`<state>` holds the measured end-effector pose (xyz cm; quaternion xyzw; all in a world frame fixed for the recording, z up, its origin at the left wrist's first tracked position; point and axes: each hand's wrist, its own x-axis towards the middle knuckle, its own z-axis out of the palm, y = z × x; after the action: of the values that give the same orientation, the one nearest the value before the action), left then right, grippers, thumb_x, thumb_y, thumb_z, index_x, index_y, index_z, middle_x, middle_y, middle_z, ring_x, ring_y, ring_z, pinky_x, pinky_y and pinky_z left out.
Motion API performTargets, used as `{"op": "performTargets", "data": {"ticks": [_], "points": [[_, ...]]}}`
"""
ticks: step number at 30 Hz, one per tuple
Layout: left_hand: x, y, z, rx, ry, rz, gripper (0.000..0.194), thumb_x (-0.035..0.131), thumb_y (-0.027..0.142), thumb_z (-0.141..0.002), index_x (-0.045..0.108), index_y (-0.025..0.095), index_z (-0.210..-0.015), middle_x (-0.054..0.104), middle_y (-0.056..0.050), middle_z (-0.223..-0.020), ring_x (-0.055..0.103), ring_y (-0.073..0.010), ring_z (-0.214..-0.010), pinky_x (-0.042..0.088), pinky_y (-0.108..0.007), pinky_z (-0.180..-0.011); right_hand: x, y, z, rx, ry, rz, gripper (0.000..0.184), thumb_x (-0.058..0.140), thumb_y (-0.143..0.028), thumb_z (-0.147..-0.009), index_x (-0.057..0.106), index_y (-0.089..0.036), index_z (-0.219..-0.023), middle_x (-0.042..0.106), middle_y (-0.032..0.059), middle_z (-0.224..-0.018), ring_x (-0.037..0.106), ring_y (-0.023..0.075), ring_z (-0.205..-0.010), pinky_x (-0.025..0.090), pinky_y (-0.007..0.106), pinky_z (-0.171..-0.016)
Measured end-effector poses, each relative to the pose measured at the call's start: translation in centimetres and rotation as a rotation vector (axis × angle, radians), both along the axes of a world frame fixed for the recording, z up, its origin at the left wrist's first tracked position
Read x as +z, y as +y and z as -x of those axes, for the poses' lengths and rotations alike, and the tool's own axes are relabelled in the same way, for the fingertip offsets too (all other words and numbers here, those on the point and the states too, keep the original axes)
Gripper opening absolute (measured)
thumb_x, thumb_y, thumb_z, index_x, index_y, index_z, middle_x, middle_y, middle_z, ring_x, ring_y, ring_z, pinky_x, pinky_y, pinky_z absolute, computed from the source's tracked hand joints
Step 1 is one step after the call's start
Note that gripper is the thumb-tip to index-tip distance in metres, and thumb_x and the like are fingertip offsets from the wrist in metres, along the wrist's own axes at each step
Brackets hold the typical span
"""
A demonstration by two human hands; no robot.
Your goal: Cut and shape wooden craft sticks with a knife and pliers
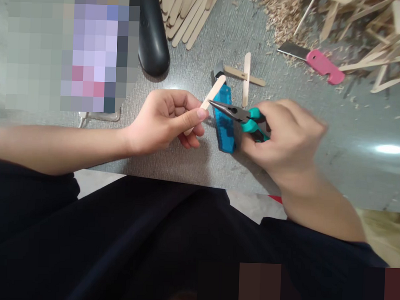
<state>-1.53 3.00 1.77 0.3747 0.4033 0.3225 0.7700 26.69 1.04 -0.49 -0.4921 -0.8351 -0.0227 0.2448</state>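
My left hand [176,118] pinches a wooden craft stick [215,90] between thumb and fingers, its rounded end pointing up and to the right. Wrapped around the teal handles of needle-nose pliers [232,112] is my right hand [286,135]. The pliers' tips meet the stick's edge just beyond my left thumb; whether they grip it I cannot tell. Beneath the stick and pliers lies a blue utility knife [224,124] on the grey table. Just past it, two craft sticks form a cross [246,77], one set through or over the other.
A pile of craft sticks [188,18] lies at the back beside a black rounded case [154,34]. Wood shavings [280,17] and broken stick pieces [384,42] spread over the back right, near a pink-handled cutter [325,66] with its blade out. The table's front edge runs close below my hands.
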Motion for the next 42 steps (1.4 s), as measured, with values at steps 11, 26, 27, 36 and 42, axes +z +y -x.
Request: {"op": "performTargets", "data": {"ticks": [11, 26, 27, 36, 42], "points": [[-0.9, 0.1, -0.3, 0.271, 0.124, -0.25, 0.051, 0.096, 0.061, -0.097, 0.068, 0.02, -0.09, 0.084, 0.0, -0.082, 0.078, -0.0092, -0.059, 0.06, -0.019, -0.051, 0.1, 0.3, 0.2, 0.013, -0.096, -0.1, 0.017, 0.066, -0.031, -0.094, 0.076, -0.024, -0.106, 0.081, 0.0091, -0.093, 0.073, 0.0271, -0.078, 0.047, 0.04, -0.066], [-1.4, 0.2, -0.3, 0.302, 0.249, -0.339, 0.041, 0.092, 0.052, -0.102, 0.069, 0.02, -0.089, 0.091, -0.005, -0.097, 0.079, -0.0103, -0.061, 0.062, -0.021, -0.054, 0.0, 0.5, 0.3, -0.04, -0.146, -0.177, 0.015, 0.062, -0.031, -0.096, 0.073, -0.024, -0.103, 0.078, 0.0051, -0.091, 0.073, 0.0248, -0.081, 0.043, 0.038, -0.07], [-1.4, 0.2, -0.3, 0.307, 0.26, -0.332, 0.04, 0.092, 0.049, -0.103, 0.068, 0.02, -0.089, 0.091, -0.005, -0.098, 0.08, -0.0107, -0.062, 0.063, -0.022, -0.054, 0.0, 0.5, 0.3, -0.04, -0.145, -0.173, 0.015, 0.063, -0.031, -0.095, 0.073, -0.023, -0.102, 0.078, 0.0053, -0.091, 0.073, 0.0248, -0.081, 0.043, 0.037, -0.07], [-2.1, 0.2, 0.0, 0.225, 0.216, -0.404, 0.042, 0.091, 0.057, -0.102, 0.074, 0.019, -0.097, 0.093, -0.006, -0.109, 0.079, -0.0085, -0.062, 0.064, -0.021, -0.056, 0.5, 0.2, 0.1, -0.03, -0.158, -0.066, 0.015, 0.063, -0.035, -0.106, 0.073, -0.024, -0.106, 0.076, 0.0071, -0.095, 0.073, 0.027, -0.085, 0.042, 0.039, -0.072], [-2.2, 0.2, 0.0, 0.231, 0.138, -0.43, 0.034, 0.089, 0.047, -0.106, 0.073, 0.018, -0.096, 0.094, -0.008, -0.109, 0.079, -0.0083, -0.06, 0.065, -0.02, -0.056, 0.4, 0.5, 0.1, 0.02, -0.093, -0.162, 0.011, 0.068, -0.025, -0.095, 0.072, -0.023, -0.105, 0.077, 0.0071, -0.093, 0.071, 0.026, -0.078, 0.038, 0.039, -0.067]]}}
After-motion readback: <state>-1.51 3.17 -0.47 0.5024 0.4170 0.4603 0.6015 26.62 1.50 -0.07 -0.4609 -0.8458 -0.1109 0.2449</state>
